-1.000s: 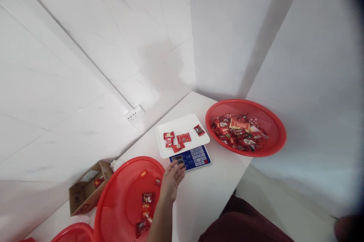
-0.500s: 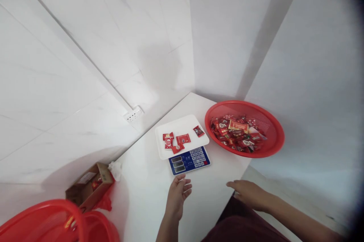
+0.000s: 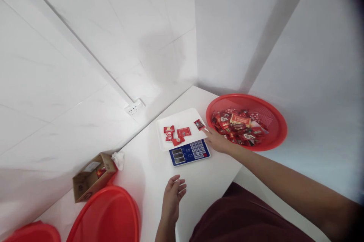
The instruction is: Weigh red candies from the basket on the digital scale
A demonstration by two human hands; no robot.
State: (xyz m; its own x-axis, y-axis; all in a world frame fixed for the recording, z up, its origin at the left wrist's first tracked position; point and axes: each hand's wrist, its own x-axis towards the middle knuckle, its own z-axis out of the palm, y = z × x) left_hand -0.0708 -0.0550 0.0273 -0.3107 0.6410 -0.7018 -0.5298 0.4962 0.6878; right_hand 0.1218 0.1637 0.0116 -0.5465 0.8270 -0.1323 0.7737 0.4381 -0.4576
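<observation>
Sweets in bright wrappers fill a red basket at the right edge of the table, near its far corner. Beside it stands a blue scale topped by a white tray. Left hand, fingers loosely open, near the scale. Right hand at the tray's right corner, beside a dark red sweet; whether its fingers grip is unclear.

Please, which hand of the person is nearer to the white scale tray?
Right. The right hand has its fingertips at the tray's right corner, beside a wrapped candy. The left hand is apart from the tray, below the blue keypad panel in view.
</observation>
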